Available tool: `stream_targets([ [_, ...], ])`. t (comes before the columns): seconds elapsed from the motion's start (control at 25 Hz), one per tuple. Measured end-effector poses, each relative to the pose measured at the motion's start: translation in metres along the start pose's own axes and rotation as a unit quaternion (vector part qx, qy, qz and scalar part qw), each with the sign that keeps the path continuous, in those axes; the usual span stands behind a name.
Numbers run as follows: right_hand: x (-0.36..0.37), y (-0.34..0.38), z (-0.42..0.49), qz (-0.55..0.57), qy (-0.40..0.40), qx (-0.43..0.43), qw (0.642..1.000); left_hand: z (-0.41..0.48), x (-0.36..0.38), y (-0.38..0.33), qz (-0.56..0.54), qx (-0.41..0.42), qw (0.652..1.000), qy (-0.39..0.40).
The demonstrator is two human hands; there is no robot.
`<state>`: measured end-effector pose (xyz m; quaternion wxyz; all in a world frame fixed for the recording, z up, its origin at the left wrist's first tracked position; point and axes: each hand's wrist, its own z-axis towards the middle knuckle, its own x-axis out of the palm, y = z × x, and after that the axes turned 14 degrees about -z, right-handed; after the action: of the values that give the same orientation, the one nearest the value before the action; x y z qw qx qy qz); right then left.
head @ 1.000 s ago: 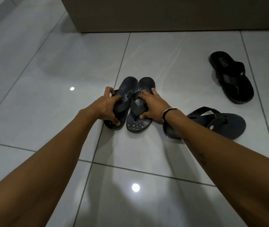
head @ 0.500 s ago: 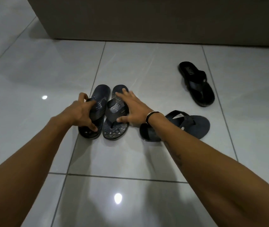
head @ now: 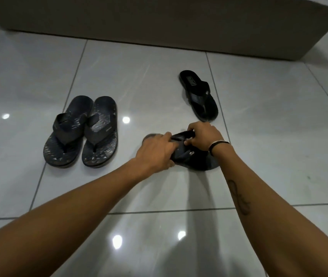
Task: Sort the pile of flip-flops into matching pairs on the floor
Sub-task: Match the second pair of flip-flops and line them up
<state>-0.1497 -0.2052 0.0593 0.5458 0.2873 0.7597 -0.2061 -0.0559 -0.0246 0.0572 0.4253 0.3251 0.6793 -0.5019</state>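
Two patterned dark-blue flip-flops, the left one (head: 64,136) and the right one (head: 101,134), lie side by side as a pair on the pale tiled floor, toes toward me. Right of them a plain dark flip-flop (head: 199,160) lies on the floor under both my hands. My left hand (head: 157,150) grips its near side and my right hand (head: 203,136) is closed around its strap. Much of that flip-flop is hidden by my fingers. A black flip-flop (head: 199,94) lies alone farther back, just beyond my right hand.
A dark low wall or furniture base (head: 159,21) runs across the back of the floor. Glossy tiles (head: 278,136) with light reflections stretch to the right and toward me. Something pale shows at the top right corner.
Both hands have let go of the patterned pair and moved right onto the plain dark flip-flop. The camera has swung right, so the pair now sits at the left.
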Motion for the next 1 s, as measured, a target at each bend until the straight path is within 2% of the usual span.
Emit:
stream_targets([
  [0.08, 0.002, -0.008, 0.001, 0.011, 0.034, 0.065, 0.997, 0.003, 0.005, 0.008, 0.060, 0.008, 0.998, -0.021],
  [0.16, 0.001, -0.015, -0.003, 0.102, 0.131, 0.109, 0.980, 0.008, 0.011, 0.017, 0.057, -0.011, 0.998, -0.013],
  [0.28, -0.004, -0.024, 0.000, 0.168, 0.253, 0.112, 0.946, 0.022, 0.012, 0.021, -0.059, -0.047, 0.996, 0.048],
  [0.48, -0.011, -0.020, -0.007, 0.199, 0.307, 0.108, 0.925, 0.033, 0.002, 0.023, -0.152, -0.027, 0.985, 0.082],
  [0.56, -0.022, -0.025, -0.003, 0.170, 0.285, 0.096, 0.938, 0.030, 0.006, 0.024, -0.152, -0.024, 0.986, 0.061],
  [0.6, -0.029, -0.027, 0.007, 0.149, 0.229, 0.093, 0.957, 0.030, 0.009, 0.025, -0.153, -0.017, 0.988, 0.034],
  [0.68, -0.043, -0.027, 0.036, 0.067, 0.019, 0.081, 0.994, 0.025, 0.013, 0.024, -0.185, -0.009, 0.982, -0.019],
  [0.72, -0.050, -0.024, 0.050, 0.020, -0.087, 0.059, 0.994, 0.023, 0.015, 0.023, -0.207, -0.009, 0.978, -0.037],
  [0.76, -0.055, -0.022, 0.064, -0.013, -0.145, 0.030, 0.989, 0.020, 0.018, 0.021, -0.221, -0.010, 0.974, -0.042],
  [0.84, -0.056, -0.023, 0.089, -0.074, -0.115, -0.019, 0.990, 0.018, 0.022, 0.020, -0.215, -0.006, 0.976, -0.017],
  [0.92, -0.046, -0.030, 0.102, -0.125, -0.021, -0.037, 0.991, 0.016, 0.029, 0.020, -0.174, 0.009, 0.985, 0.018],
  [1.0, -0.037, -0.037, 0.100, -0.110, 0.020, -0.034, 0.993, 0.015, 0.037, 0.022, -0.135, 0.026, 0.990, 0.028],
])
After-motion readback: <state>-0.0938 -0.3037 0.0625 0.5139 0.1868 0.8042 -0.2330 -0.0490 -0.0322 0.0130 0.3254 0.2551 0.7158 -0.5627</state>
